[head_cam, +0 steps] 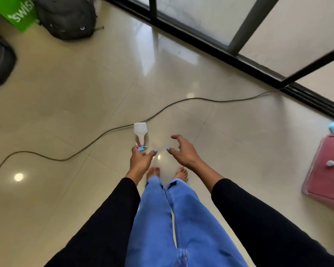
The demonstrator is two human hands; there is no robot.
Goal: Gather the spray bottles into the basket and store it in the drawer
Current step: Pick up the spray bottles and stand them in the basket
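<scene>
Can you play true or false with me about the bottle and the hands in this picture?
1. The spray bottle lies on its side on the floor. True.
2. The right hand holds the bottle. False: it holds nothing.
3. A cable runs across the floor behind the bottle. True.
4. The pink drawer unit is on the person's left. False: it is on the right.
5. The left hand reaches toward the bottle's nozzle end. True.

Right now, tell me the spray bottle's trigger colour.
Blue, with pink at the spray bottle neck; head view.
</scene>
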